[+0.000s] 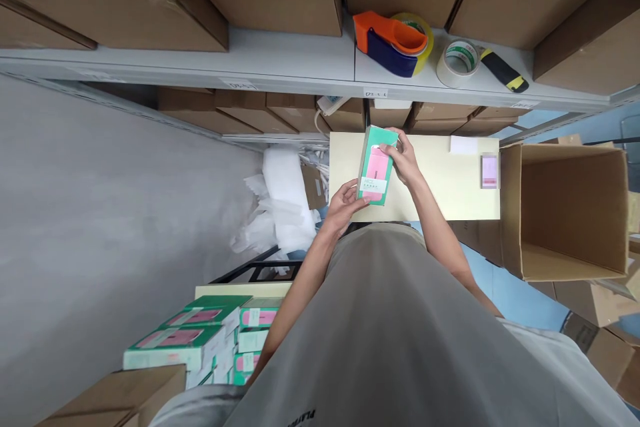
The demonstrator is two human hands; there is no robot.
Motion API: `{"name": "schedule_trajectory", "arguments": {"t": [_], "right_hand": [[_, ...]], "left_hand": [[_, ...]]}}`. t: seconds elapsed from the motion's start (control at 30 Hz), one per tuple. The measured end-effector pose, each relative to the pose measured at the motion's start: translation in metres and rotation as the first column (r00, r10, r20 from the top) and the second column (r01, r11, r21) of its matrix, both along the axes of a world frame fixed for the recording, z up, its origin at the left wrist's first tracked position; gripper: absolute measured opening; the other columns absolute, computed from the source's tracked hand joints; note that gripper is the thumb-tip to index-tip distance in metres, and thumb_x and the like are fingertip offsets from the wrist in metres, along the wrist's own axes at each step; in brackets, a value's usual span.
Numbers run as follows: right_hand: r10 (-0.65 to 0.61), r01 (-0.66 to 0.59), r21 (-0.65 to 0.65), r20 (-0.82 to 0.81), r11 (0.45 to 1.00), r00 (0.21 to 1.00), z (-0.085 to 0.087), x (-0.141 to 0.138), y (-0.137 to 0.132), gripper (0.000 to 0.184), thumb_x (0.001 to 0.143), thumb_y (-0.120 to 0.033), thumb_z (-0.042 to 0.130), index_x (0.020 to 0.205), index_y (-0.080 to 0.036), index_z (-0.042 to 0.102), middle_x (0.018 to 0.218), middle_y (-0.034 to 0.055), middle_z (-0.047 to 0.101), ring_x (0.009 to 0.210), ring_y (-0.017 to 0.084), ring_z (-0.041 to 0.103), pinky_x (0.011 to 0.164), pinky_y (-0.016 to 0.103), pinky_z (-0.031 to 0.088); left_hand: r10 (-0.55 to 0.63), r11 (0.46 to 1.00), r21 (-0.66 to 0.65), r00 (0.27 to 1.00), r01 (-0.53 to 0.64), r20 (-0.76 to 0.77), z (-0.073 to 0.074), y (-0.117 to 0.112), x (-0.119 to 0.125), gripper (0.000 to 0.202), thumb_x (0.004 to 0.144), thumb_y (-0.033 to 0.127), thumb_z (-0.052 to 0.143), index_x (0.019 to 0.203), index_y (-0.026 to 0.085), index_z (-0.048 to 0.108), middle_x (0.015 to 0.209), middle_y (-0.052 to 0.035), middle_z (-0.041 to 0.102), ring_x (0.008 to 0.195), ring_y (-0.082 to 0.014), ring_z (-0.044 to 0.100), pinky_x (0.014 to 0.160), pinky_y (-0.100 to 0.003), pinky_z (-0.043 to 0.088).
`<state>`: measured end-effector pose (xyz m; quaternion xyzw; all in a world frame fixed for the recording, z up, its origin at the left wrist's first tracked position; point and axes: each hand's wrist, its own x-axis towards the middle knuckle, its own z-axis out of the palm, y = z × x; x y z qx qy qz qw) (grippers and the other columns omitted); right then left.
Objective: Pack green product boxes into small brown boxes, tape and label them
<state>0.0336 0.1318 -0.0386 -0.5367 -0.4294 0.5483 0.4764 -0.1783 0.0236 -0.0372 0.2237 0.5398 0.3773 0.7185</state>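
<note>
A green box with a pink picture on its front is held tilted above the pale yellow tabletop. Its lower left corner rests in my left hand, with the thumb across the bottom edge. At the upper right side my right hand grips it, thumb pressed on the front face. Both hands are closed on the same box. A small white paper and a phone-like item with a blurred screen lie on the tabletop to the right of my hands.
On the shelf ahead are an orange tape dispenser, a tape roll and a box cutter. To the right stands an open carton. White foam wrap hangs at left, with stacked green boxes behind.
</note>
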Motion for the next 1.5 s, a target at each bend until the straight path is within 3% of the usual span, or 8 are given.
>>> {"name": "schedule_trajectory", "arguments": {"t": [0.2,0.37,0.73,0.93,1.07,1.2,1.37,1.5], "right_hand": [[-0.057,0.041,0.142,0.111,0.989,0.992,0.032,-0.007,-0.010,0.066,0.083,-0.067,0.090,0.130,-0.034,0.059,0.146,0.0092,0.064,0.141,0.033,0.064,0.111,0.047,0.066],[0.064,-0.203,0.305,0.411,0.931,0.909,0.057,-0.030,-0.059,0.056,0.085,-0.053,0.095,0.129,-0.034,0.065,0.158,0.0152,0.057,0.161,0.043,0.050,0.124,0.065,0.059],[0.221,-0.484,0.393,0.551,0.782,0.805,0.019,-0.042,-0.148,0.014,0.097,-0.046,0.081,0.111,-0.042,0.081,0.124,0.0031,0.085,0.131,0.033,0.082,0.124,0.060,0.065],[0.078,-0.269,0.348,0.476,0.898,0.876,0.024,-0.020,-0.136,0.039,0.086,-0.060,0.091,0.111,-0.037,0.072,0.136,0.0093,0.079,0.138,0.038,0.075,0.119,0.068,0.064],[-0.191,0.134,0.216,0.266,0.967,0.945,0.037,0.014,-0.082,0.057,0.087,-0.070,0.087,0.123,-0.033,0.063,0.151,0.0158,0.065,0.159,0.043,0.055,0.124,0.069,0.057],[-0.323,0.322,-0.077,-0.005,0.944,0.946,0.027,0.045,-0.021,0.053,0.096,-0.076,0.073,0.125,-0.034,0.058,0.127,0.0063,0.072,0.130,0.031,0.074,0.100,0.047,0.073],[-0.364,0.113,-0.623,-0.293,0.774,0.884,-0.015,0.035,-0.006,0.036,0.101,-0.060,0.076,0.108,-0.027,0.061,0.083,-0.0005,0.071,0.073,0.020,0.073,0.068,0.032,0.072],[-0.402,-0.067,-0.768,-0.405,0.637,0.821,-0.043,0.006,-0.030,0.024,0.107,-0.049,0.071,0.114,-0.027,0.064,0.078,0.0000,0.073,0.069,0.020,0.072,0.060,0.030,0.068]], "left_hand": [[0.223,0.960,-0.198,0.967,-0.196,0.125,-0.009,0.020,0.003,0.043,0.078,0.033,0.089,0.115,0.022,0.071,0.107,-0.0064,0.081,0.101,-0.0198,0.081,0.101,-0.034,0.066],[0.348,0.921,-0.255,0.917,-0.295,0.196,-0.018,0.062,0.015,0.027,0.098,0.047,0.069,0.101,0.020,0.074,0.090,-0.0079,0.079,0.095,-0.0243,0.081,0.088,-0.033,0.068],[0.222,0.957,-0.222,0.966,-0.189,0.134,-0.010,0.069,0.029,0.042,0.094,0.063,0.071,0.098,0.022,0.074,0.078,-0.0058,0.077,0.087,-0.0303,0.080,0.079,-0.040,0.067],[0.263,0.948,-0.228,0.949,-0.221,0.174,-0.006,0.071,0.019,0.036,0.089,0.051,0.067,0.100,0.018,0.076,0.090,-0.0091,0.083,0.101,-0.0298,0.084,0.089,-0.037,0.068],[0.321,0.942,-0.149,0.939,-0.302,0.125,0.005,0.054,0.009,0.025,0.086,0.036,0.072,0.103,0.019,0.077,0.098,-0.0076,0.084,0.098,-0.0216,0.081,0.089,-0.030,0.066],[0.218,0.974,0.051,0.974,-0.220,0.058,0.030,0.036,0.010,0.034,0.080,0.031,0.089,0.110,0.019,0.079,0.104,-0.0072,0.082,0.098,-0.0203,0.079,0.098,-0.033,0.066],[0.098,0.949,0.313,0.983,-0.044,-0.158,0.055,0.039,0.014,0.051,0.071,0.046,0.105,0.108,0.021,0.081,0.095,-0.0026,0.073,0.084,-0.0156,0.070,0.082,-0.029,0.062],[0.081,0.908,0.418,0.963,0.035,-0.258,0.057,0.047,0.015,0.056,0.071,0.042,0.104,0.118,0.024,0.080,0.103,-0.0020,0.071,0.083,-0.0133,0.067,0.074,-0.025,0.059]]}}
